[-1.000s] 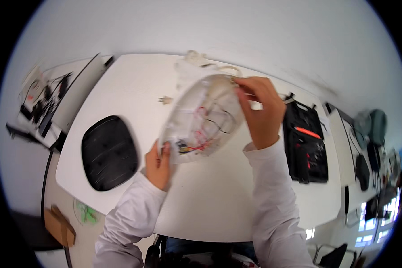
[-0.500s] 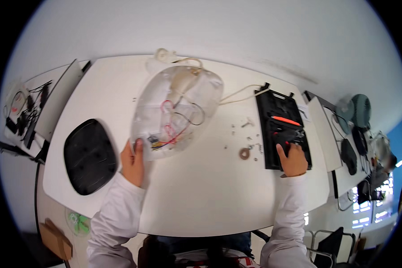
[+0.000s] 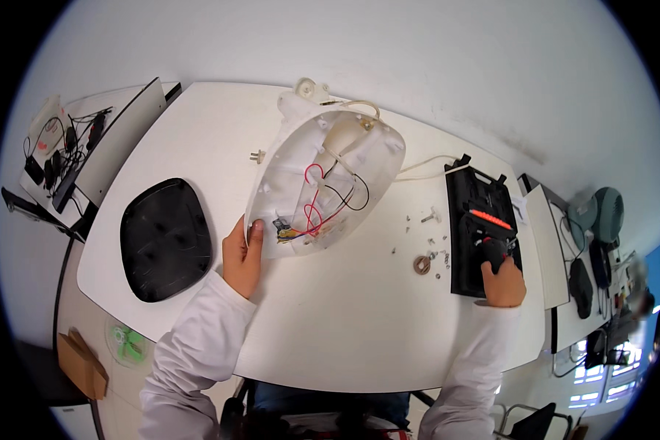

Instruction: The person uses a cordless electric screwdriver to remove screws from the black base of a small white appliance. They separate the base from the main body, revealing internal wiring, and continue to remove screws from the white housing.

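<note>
My left hand (image 3: 243, 257) grips the near left edge of a white plastic housing (image 3: 271, 192), thumb on the inside. The hollow side of this housing faces up, with red, black and blue wires (image 3: 317, 213) and a small connector (image 3: 283, 224) inside. At its far end sits a round white part (image 3: 306, 89). My right hand (image 3: 505, 284) is closed on the handle of a black cordless screwdriver (image 3: 493, 251) with red details. This tool is over the open black tool case (image 3: 461, 275); the fingertips are partly hidden.
A black rounded cover (image 3: 166, 240) lies on the white table (image 3: 330, 330) at left. Screws, a brown ring (image 3: 422, 265) and a small white piece (image 3: 430, 215) lie beside the case, which holds an orange strip (image 3: 490, 219). A plug (image 3: 257, 157) is left of the housing.
The view has shifted, so the table's contents appear moved. My right hand has gone from spread over the case to closed around the screwdriver handle. My left hand keeps its hold on the housing.
</note>
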